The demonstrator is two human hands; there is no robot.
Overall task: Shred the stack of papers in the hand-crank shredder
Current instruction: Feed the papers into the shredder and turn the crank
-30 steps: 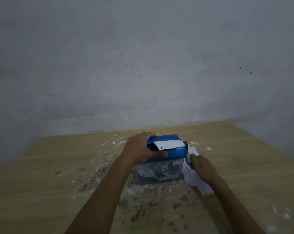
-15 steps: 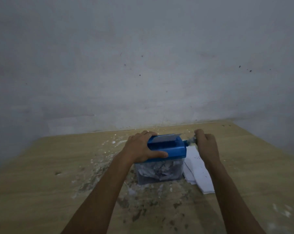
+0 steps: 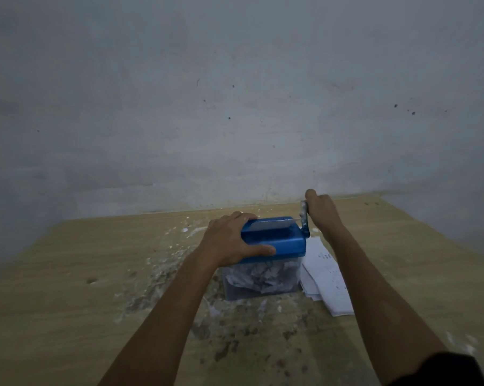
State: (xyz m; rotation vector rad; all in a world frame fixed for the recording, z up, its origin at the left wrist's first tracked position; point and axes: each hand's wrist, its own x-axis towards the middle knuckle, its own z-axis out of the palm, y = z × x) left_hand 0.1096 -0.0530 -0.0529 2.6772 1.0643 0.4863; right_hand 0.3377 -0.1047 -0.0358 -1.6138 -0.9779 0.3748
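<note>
Cranking sheet through: left hand clamping blue shredder lid on table, right hand wrapped round crank. Paper stack waiting just right of bin. Keep turns steady, lid pressed down.

Bare grey wall behind, dark specks scattered. Light wooden table abutted wall; surface stained, white debris at centre. Lighting dim.

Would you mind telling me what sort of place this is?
Probably a plain indoor workroom: a bare, marked wall, a worn wooden table pushed against it, and a hand-crank shredder beside loose papers.
</note>
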